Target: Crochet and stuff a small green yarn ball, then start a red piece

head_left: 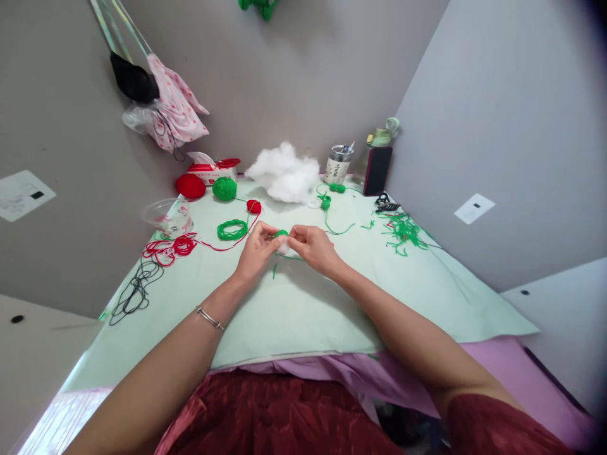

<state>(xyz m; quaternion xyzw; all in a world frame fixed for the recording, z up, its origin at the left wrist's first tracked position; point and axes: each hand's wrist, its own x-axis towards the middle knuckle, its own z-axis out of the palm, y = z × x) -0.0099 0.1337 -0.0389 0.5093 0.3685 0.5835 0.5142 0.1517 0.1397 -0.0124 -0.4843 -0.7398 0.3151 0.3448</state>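
Observation:
Above the middle of the table, my left hand (258, 249) pinches a small green crocheted piece (281, 233) between thumb and fingers. My right hand (310, 245) is closed at the other side of the same piece, its thumb and index finger pressed together. A tuft of white stuffing (283, 247) shows at the piece between my fingertips. How much of it sits inside is hidden by my fingers. A short green yarn scrap (275, 271) lies on the cloth just below my hands. Left of them rests a coil of green yarn (232, 230).
A heap of white stuffing (286, 174) stands at the back. Red yarn (190, 186) and a green yarn ball (224, 188) lie back left, near a clear plastic bowl (168, 218). Green yarn scraps (405, 234), a phone (378, 171) and a pen tin (337, 165) are on the right.

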